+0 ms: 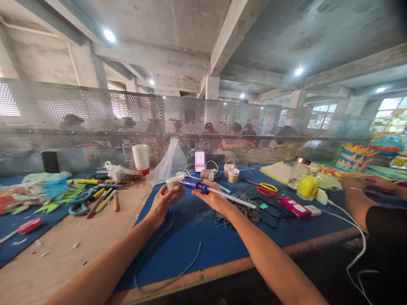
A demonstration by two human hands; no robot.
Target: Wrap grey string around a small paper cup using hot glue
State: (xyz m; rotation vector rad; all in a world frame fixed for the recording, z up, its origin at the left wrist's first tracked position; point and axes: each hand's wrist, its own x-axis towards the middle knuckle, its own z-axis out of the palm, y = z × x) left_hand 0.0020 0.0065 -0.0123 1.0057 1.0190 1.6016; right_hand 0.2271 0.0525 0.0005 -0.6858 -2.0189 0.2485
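Observation:
My left hand (161, 204) is closed around a small pale cup (172, 182), held a little above the blue table mat (184, 250). My right hand (213, 197) grips a blue glue gun (190, 184), its nozzle end close to the cup's rim. A long white glue stick (241, 201) sticks out of the gun's back over my right wrist. Whether the nozzle touches the cup I cannot tell. Beneath my right forearm lies a tangle of grey cord (246, 212). A strand of cord (190, 262) curves across the mat below my hands.
Two small cups with handles (233, 175), a spool (207, 174) and a propped phone (200, 161) stand behind my hands. Scissors (267, 189) and a yellow bottle (308, 185) lie rightward, near another person's arm (358, 203). Blue-handled scissors (81, 203) and stacked paper cups (140, 157) are leftward.

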